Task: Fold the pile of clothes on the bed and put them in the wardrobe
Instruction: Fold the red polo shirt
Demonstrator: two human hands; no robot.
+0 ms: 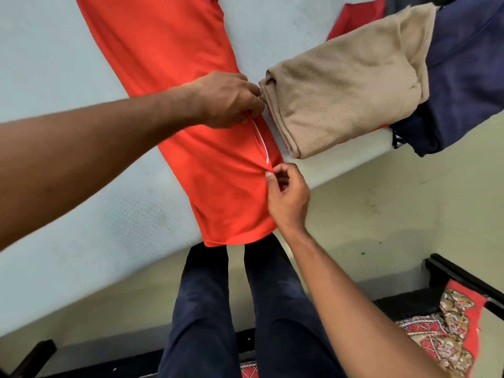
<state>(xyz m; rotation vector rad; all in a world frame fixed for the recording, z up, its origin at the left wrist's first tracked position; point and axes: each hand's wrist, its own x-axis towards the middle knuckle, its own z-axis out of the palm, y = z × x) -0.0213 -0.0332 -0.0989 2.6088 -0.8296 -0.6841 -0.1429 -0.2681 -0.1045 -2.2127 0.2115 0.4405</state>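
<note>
An orange-red garment [174,77] lies stretched in a long strip across the pale mattress [54,64], its lower end hanging over the bed's edge. A thin white stripe runs along its right side. My left hand [226,99] pinches that right edge near the middle of the strip. My right hand [286,197] pinches the same edge lower down, near the bed's edge. Right of my left hand sits a folded tan garment [343,85], and beyond it a heap of dark navy clothes [469,75] with a red piece [357,15] under it.
The bed's edge [341,159] runs diagonally from right to lower left. My legs in dark trousers [245,309] stand against it. Beige floor [381,208] lies to the right, and a dark wooden frame with patterned red cloth [447,323] stands at lower right.
</note>
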